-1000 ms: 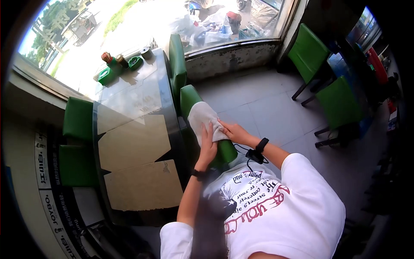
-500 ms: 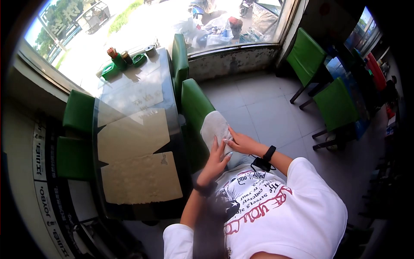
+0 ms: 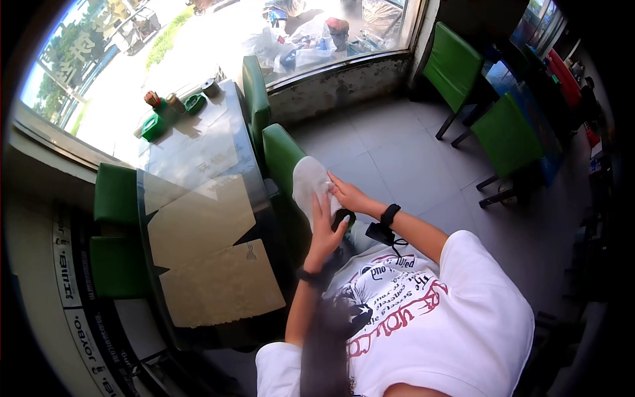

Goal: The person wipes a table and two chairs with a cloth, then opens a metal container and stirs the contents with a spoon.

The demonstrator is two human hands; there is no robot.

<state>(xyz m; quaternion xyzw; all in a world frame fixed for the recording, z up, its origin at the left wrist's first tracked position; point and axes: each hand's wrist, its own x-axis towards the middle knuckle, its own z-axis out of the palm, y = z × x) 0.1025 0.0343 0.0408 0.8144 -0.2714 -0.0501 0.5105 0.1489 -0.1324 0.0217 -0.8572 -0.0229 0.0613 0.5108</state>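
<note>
A person in a white shirt (image 3: 423, 311) is bending over a green chair (image 3: 281, 153), with a pale cloth (image 3: 305, 182) draped over the top of its back. The left hand (image 3: 324, 228) is pressing flat on the cloth's near end, fingers spread wide. The right hand (image 3: 347, 196) is lying on the cloth just beyond it; whether its fingers are pinching a fold cannot be told. Touching the chair's left side, a long table (image 3: 198, 165) is showing a dark rounded edge and a glossy top with tan panels. At its far end, green holders (image 3: 155, 122) are standing below the window (image 3: 198, 40). To the chair's right, grey tiled floor (image 3: 397, 159) is stretching to two more green seats (image 3: 506, 135), well apart.
</note>
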